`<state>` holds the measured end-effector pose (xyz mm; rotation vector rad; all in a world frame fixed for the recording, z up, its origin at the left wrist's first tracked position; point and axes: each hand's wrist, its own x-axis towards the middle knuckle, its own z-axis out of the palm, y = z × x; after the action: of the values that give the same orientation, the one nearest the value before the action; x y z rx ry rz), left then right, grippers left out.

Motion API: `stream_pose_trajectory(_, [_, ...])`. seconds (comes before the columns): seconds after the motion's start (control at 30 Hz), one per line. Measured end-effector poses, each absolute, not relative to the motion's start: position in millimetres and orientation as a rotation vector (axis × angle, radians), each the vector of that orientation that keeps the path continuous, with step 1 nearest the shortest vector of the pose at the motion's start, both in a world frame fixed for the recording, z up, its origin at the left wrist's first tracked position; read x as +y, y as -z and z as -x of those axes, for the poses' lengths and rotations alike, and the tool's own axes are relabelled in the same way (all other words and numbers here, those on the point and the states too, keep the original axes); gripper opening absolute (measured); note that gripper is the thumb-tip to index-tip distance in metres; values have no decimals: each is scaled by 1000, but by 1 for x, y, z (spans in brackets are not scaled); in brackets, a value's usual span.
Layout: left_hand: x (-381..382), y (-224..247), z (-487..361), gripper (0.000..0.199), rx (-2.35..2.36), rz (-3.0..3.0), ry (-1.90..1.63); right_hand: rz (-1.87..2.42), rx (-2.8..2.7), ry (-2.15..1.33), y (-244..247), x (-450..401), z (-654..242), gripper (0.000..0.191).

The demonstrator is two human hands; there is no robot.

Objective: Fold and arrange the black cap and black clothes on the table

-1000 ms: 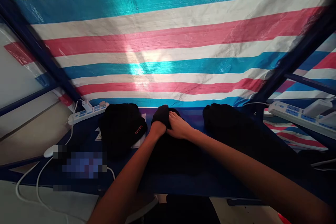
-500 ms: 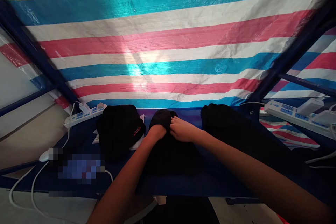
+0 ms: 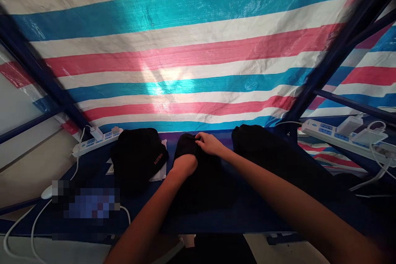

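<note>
A soft black cloth piece (image 3: 213, 181) lies in the middle of the dark blue table, its far end raised into a rounded fold. My left hand (image 3: 187, 166) reaches into that fold from the near side, and the fabric hides its fingers. At the fold's upper right edge my right hand (image 3: 208, 143) is closed, pinching the cloth between thumb and fingertips. The cloth is too dark to tell which kind of item it is. To its left rests a folded black fabric item (image 3: 136, 161) with small red lettering, partly over white papers (image 3: 160, 172).
More black fabric (image 3: 262, 144) lies on the right. White power strips (image 3: 97, 142) stand at the back left and right (image 3: 343, 136), with chargers and cables. A blurred-out object (image 3: 89, 203) sits front left. Behind the table (image 3: 247, 222) hangs a striped tarp (image 3: 198, 55) between blue frame bars.
My right hand has moved up slightly along the fold and now pinches its top edge. My left hand remains inside the cloth. The view has shifted slightly.
</note>
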<state>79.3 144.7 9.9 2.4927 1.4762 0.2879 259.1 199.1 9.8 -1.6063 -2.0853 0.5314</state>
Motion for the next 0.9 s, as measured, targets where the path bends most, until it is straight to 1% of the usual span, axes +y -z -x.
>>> stream_pose_trajectory(0.07, [127,-12,-75,37,1488,-2497,-279,1590,-2090,-513,-8,200,-260,21])
stream_pose_trajectory(0.13, [106,-12,-69,35,1492,-2540,-349,1565,-2098,-491,-6,199,-261,22])
stream_pose_trajectory(0.2, [88,-12,-61,32,1446,-2624,-540,1532,-2112,-478,-6,198,-263,22])
stream_pose_trajectory(0.27, [75,-15,-55,35,1411,-2684,-773,1501,-2124,-468,-7,197,-265,23])
stream_pose_trajectory(0.33, [71,-17,-51,37,1464,-2682,-905,1481,-2126,-445,-12,194,-268,27])
stream_pose_trajectory(0.4, [72,-16,-49,48,1531,-2669,-880,1481,-2109,-406,-19,188,-268,28])
stream_pose_trajectory(0.47, [75,-9,-49,59,1523,-2658,-729,1471,-2091,-335,-28,179,-265,27])
stream_pose_trajectory(0.5, [76,-4,-50,62,1505,-2651,-647,1437,-2108,-298,-31,174,-262,30])
stream_pose_trajectory(0.57, [75,4,-50,65,1471,-2632,-551,1320,-2214,-254,-35,164,-257,42])
stream_pose_trajectory(0.63, [71,8,-51,69,1440,-2608,-558,1238,-2390,-295,-32,160,-253,55])
stream_pose_trajectory(0.67, [67,7,-50,69,1419,-2591,-578,1246,-2473,-350,-28,159,-253,61])
stream_pose_trajectory(0.73, [58,-1,-47,62,1359,-2534,-615,1326,-2584,-468,-17,161,-254,68])
stream_pose_trajectory(0.8, [45,-14,-36,50,1301,-2427,-659,1369,-2625,-526,-6,164,-258,70])
stream_pose_trajectory(0.9, [21,-35,6,39,1297,-2230,-829,1364,-2606,-474,4,162,-263,69])
